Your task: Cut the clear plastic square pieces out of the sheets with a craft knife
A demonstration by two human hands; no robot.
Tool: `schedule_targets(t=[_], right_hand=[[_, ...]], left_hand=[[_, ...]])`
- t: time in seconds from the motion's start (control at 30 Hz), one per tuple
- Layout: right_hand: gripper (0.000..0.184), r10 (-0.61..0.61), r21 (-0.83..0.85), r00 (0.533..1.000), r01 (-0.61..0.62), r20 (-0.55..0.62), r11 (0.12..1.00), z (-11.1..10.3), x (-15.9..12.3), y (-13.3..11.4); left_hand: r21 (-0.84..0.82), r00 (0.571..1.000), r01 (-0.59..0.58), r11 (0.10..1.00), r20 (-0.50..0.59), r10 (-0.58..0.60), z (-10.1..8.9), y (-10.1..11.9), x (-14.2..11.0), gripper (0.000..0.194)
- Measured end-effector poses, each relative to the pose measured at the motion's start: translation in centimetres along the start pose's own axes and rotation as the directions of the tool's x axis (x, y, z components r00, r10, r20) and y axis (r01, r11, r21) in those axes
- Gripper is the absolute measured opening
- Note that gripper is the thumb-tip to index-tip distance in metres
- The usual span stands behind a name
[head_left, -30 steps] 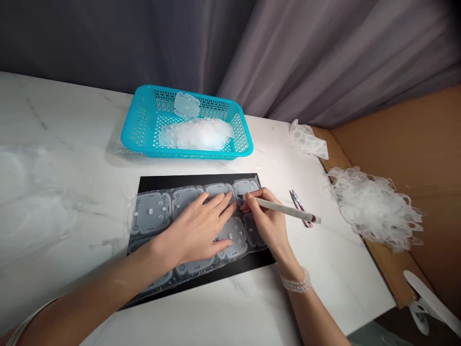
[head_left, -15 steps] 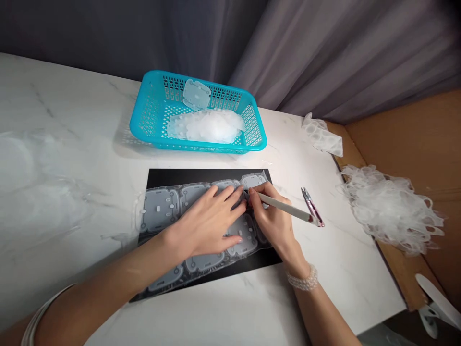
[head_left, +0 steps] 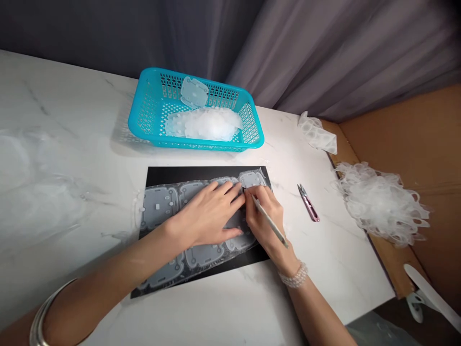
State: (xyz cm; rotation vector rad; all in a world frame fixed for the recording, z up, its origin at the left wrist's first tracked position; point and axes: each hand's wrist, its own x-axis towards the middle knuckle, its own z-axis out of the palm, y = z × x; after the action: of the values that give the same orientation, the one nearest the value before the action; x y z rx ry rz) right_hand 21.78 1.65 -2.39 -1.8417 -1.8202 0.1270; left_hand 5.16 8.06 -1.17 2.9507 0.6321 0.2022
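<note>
My left hand lies flat with its fingers spread, pressing on a strip of clear moulded plastic pieces. The strip rests on a black mat. My right hand pinches a slim white-handled craft knife, its tip at the edge of the far right piece, close to my left fingertips. My hands hide the middle of the strip, and the blade is too small to make out.
A turquoise plastic basket on the white marble table holds clear pieces and trimmings. Pink-handled thread snips lie right of the mat. Heaps of clear plastic trimmings lie on a cardboard panel at the right.
The knife handle has swung from pointing right to pointing down towards me, and my right hand has turned with it. My left hand has barely moved, and the whole view has shifted slightly.
</note>
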Motion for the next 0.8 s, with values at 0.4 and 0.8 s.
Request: schedule_targets(t=[0.4, 0.8], right_hand=[[0.028, -0.186, -0.153, 0.962, 0.219, 0.201, 0.964, 0.2, 0.3, 0.4], [0.020, 0.475, 0.583, 0.810, -0.214, -0.343, 0.784, -5.3, -1.4, 9.2]], left_hand=[[0.016, 1.000, -0.011, 1.000, -0.006, 0.011, 1.6, -0.3, -0.5, 0.069], [-0.041, 0.999, 0.033, 0.999, -0.003, -0.033, 1.5, 0.0, -0.5, 0.064]])
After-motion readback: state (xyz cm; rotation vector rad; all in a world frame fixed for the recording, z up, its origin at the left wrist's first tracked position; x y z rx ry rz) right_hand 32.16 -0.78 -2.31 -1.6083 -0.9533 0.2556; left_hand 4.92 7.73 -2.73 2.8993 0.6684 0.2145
